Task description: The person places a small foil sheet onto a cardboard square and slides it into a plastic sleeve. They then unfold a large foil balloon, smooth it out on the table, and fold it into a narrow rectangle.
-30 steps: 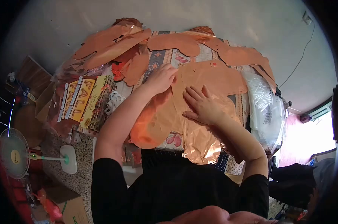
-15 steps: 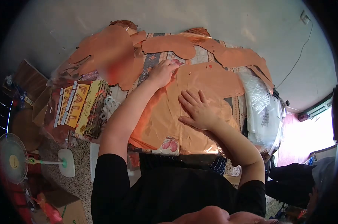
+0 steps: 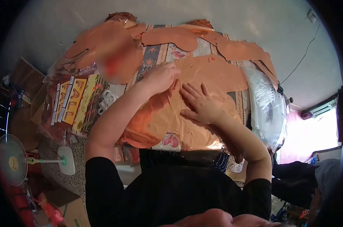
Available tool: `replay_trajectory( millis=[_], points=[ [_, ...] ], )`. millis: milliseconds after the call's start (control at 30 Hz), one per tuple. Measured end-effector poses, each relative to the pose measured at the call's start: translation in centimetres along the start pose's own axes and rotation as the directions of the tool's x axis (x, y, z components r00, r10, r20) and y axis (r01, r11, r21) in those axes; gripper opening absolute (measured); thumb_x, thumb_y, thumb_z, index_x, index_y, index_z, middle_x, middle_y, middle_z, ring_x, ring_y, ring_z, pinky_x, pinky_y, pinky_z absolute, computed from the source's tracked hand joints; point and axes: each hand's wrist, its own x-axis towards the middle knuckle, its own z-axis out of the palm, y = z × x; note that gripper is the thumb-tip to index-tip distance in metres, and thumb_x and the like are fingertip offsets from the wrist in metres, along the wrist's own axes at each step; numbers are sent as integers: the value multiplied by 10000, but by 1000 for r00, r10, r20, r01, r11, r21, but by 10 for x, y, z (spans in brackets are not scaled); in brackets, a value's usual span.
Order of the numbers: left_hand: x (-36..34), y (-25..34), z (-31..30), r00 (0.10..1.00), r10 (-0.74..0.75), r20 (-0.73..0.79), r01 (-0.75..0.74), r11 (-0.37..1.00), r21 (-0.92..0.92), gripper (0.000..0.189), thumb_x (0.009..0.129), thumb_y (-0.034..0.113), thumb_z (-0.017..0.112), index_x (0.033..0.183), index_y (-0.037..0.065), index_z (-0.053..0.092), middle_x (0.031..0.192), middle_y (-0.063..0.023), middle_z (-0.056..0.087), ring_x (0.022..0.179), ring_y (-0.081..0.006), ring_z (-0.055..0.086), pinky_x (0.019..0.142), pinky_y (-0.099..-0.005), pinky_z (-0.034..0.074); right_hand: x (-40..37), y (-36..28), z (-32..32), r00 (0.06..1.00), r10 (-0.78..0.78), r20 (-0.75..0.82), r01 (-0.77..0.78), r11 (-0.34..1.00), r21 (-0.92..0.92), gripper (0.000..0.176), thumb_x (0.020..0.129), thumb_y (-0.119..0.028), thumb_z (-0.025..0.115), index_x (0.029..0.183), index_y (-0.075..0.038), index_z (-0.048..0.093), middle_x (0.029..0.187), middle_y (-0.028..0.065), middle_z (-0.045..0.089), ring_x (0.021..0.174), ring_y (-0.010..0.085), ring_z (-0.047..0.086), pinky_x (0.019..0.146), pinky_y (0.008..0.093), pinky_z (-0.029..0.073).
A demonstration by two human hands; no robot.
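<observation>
A large flat copper-coloured foil balloon (image 3: 213,72) lies uninflated on the table in front of me. My right hand (image 3: 202,105) rests palm down on its middle, fingers stretched out. At the balloon's upper left edge, my left hand (image 3: 166,76) has its fingers curled and pressed together on the foil. The foil below that hand is creased and partly raised, and my forearm covers some of it. A small red mark (image 3: 213,59) shows near the balloon's top edge.
More flat copper foil balloons (image 3: 171,38) lie along the back. To the left are printed FALL packets (image 3: 75,100) and a coil of white ribbon (image 3: 108,101). Clear plastic bags (image 3: 268,109) lie right. A fan (image 3: 13,160) stands on the floor; another person (image 3: 296,185) is at lower right.
My left hand has shifted down a little, its fingers more closed on the foil. The foil under my left forearm is more bunched. My right hand stays flat on the balloon.
</observation>
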Motion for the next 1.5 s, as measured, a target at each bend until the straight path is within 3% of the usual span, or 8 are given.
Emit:
replay_trajectory(
  millis=[233, 300, 467, 633, 733, 833, 1233, 1500],
  points=[
    [-108, 83, -32, 944, -78, 319, 177, 939, -295, 167, 874, 92, 607, 1011, 13, 659, 1064, -126, 604, 1027, -303, 583, 861, -375, 475, -3, -2, -29, 999, -12, 53, 13, 1000, -13, 871, 798, -537, 645, 1454, -42, 356, 1512, 184, 331, 1428, 347, 260, 1149, 572, 173],
    [-135, 93, -20, 999, 37, 0, -36, 953, -300, 187, 846, 143, 635, 1000, 38, 656, 1006, -114, 602, 994, -313, 576, 861, -399, 465, -5, 0, -31, 995, -2, 99, 1, 1000, 13, 838, 794, -500, 657, 1438, -42, 378, 1501, 182, 347, 1414, 343, 281, 1149, 547, 191],
    [-165, 102, -1, 996, 33, -82, -42, 992, -123, 249, 830, 88, 669, 1061, -4, 665, 1113, -123, 608, 1049, -315, 569, 914, -395, 464, -18, 11, -30, 996, 54, 73, -59, 996, 72, 791, 761, -406, 698, 1430, -96, 411, 1525, 154, 328, 1439, 319, 253, 1166, 532, 181],
    [-170, 107, -4, 980, -7, -197, -20, 991, -134, 215, 780, 79, 673, 994, 56, 675, 966, -72, 589, 951, -255, 567, 853, -390, 424, -34, 10, -40, 999, 37, 2, -37, 999, 15, 732, 777, -361, 692, 1416, -109, 439, 1521, 141, 341, 1411, 393, 290, 1167, 532, 206],
    [-168, 102, -2, 987, 25, -156, -39, 995, -88, 214, 763, 76, 675, 977, 65, 680, 925, -59, 572, 918, -244, 561, 826, -379, 416, -45, -7, -37, 988, -28, -152, 34, 999, 33, 586, 786, -330, 693, 1309, -103, 554, 1345, 141, 516, 1255, 404, 469, 1085, 496, 343],
    [-168, 102, 1, 990, 23, -140, -31, 998, -56, 204, 754, 75, 674, 958, 73, 679, 905, -53, 560, 904, -244, 556, 825, -376, 413, -60, -49, -41, 982, -148, -119, 163, 979, 124, 352, 794, -280, 694, 1093, -97, 664, 912, 81, 551, 921, 252, 534, 871, 413, 419],
    [-151, 123, 7, 979, 198, -38, -201, 974, -108, 261, 816, 169, 681, 1067, 103, 678, 976, -43, 565, 968, -228, 539, 893, -374, 417, -75, -66, -35, 967, -212, -139, 216, 976, 19, 443, 762, -330, 722, 1125, -88, 644, 996, 69, 582, 936, 258, 547, 937, 416, 409],
    [-161, 120, 8, 965, 260, -21, -257, 962, 96, 370, 797, 266, 706, 1100, 61, 650, 1033, -41, 563, 1001, -206, 527, 961, -389, 397, -93, -50, -39, 981, -158, -111, 157, 987, -14, 458, 743, -282, 732, 1153, -105, 634, 1020, 75, 561, 959, 276, 540, 908, 409, 434]
  ],
)
